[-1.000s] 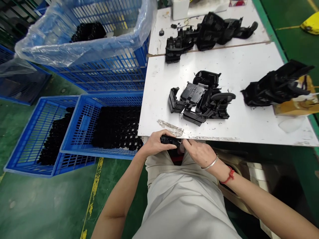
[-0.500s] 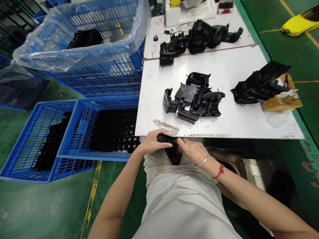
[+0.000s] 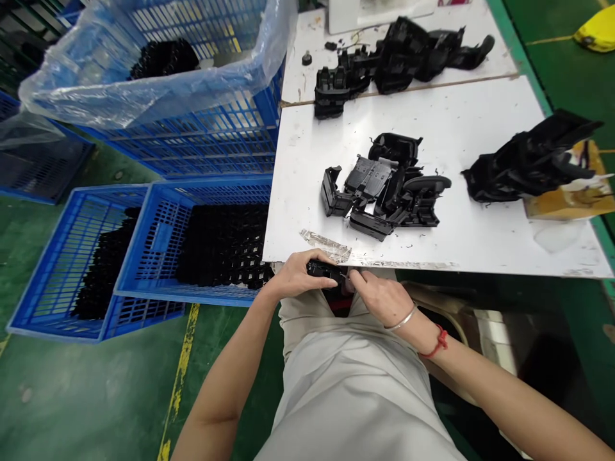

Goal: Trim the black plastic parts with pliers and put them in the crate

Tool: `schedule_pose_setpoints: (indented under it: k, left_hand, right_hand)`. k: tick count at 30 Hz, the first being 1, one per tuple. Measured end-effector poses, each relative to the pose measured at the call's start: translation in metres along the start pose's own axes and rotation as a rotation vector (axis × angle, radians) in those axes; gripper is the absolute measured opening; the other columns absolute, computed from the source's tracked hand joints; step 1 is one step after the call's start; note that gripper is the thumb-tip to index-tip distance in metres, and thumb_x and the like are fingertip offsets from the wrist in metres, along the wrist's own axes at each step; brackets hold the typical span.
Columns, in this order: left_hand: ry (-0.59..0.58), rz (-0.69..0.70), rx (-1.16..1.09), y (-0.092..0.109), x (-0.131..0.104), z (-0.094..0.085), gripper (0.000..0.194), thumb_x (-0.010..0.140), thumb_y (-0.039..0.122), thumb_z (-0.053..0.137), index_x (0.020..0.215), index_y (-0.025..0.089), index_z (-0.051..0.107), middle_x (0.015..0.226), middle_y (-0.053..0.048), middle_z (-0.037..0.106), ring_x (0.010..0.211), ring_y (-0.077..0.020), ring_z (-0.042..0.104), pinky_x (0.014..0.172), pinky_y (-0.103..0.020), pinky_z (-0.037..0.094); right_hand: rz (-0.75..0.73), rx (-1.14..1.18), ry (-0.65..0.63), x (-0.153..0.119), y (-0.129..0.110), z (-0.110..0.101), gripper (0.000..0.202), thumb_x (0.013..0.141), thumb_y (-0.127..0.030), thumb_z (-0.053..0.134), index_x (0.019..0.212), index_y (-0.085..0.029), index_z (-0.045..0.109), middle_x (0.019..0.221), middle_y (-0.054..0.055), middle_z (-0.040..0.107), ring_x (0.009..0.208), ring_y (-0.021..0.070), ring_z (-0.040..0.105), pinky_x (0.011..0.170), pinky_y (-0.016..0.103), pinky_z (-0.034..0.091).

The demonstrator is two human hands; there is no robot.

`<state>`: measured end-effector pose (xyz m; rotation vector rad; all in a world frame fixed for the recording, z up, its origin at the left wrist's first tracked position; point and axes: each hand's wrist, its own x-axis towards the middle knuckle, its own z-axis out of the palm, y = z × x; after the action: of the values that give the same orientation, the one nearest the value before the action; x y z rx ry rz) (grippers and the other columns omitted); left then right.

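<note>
Just below the table's front edge, my left hand [image 3: 294, 275] grips a small black plastic part [image 3: 321, 269], thumb on the near side and fingers on the far side. My right hand [image 3: 384, 298] is at the part's right end with its fingers pinched together. Something small and thin may be between those fingertips, but I cannot make it out. Beyond my hands, a loose pile of black plastic parts [image 3: 369, 177] lies on the white table [image 3: 298, 192], with small black shavings scattered around it.
Blue crates [image 3: 158, 240] holding black parts stand on the floor to the left; a larger one behind has a clear plastic liner [image 3: 144, 102]. More black parts [image 3: 403, 54] lie at the table's back. A stack of black parts [image 3: 519, 160] leans by a yellow box [image 3: 552, 202] at right.
The view has shifted a little, so the table items appear farther right. My right hand has moved slightly away from the black plastic part, and my left hand keeps its hold.
</note>
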<state>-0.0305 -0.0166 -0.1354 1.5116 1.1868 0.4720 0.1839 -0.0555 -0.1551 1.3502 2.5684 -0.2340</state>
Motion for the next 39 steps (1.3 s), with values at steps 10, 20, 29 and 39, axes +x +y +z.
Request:
schedule_pose_setpoints:
  k: [10,20,29,39]
  left_hand:
    - [0.009,0.019,0.002,-0.005,0.002,0.001,0.039,0.067,0.038,0.078,0.097,0.016,0.067,0.096,-0.006,0.070,0.092,-0.0219,0.064,0.083,-0.030,0.049]
    - [-0.006,0.014,0.006,0.000,0.001,0.000,0.038,0.067,0.039,0.078,0.096,0.017,0.068,0.094,-0.004,0.070,0.090,-0.0208,0.064,0.081,-0.028,0.049]
    - [-0.021,-0.017,-0.004,0.003,0.002,-0.001,0.037,0.067,0.036,0.078,0.096,0.016,0.067,0.094,-0.004,0.068,0.091,-0.0199,0.062,0.081,-0.028,0.047]
    - [-0.029,-0.009,0.001,0.003,0.001,-0.001,0.037,0.066,0.036,0.078,0.095,0.016,0.068,0.093,-0.004,0.068,0.089,-0.0189,0.062,0.080,-0.026,0.047]
  right_hand:
    - [-0.006,0.044,-0.051,0.008,-0.001,-0.002,0.024,0.093,-0.012,0.032,0.107,-0.019,0.050,0.084,0.006,0.063,0.059,0.0144,0.060,0.045,0.028,0.016]
    - [-0.006,-0.009,-0.051,-0.002,0.001,-0.001,0.029,0.093,-0.009,0.029,0.114,-0.018,0.048,0.089,0.008,0.063,0.061,0.0158,0.062,0.044,0.029,0.014]
    - [-0.021,0.069,-0.048,0.007,0.000,0.000,0.022,0.094,-0.014,0.034,0.106,-0.020,0.051,0.085,0.005,0.062,0.061,0.0156,0.060,0.045,0.028,0.016]
    - [-0.029,0.049,-0.106,0.005,0.004,-0.002,0.027,0.094,-0.012,0.031,0.111,-0.018,0.051,0.088,0.008,0.063,0.063,0.0156,0.060,0.045,0.029,0.016]
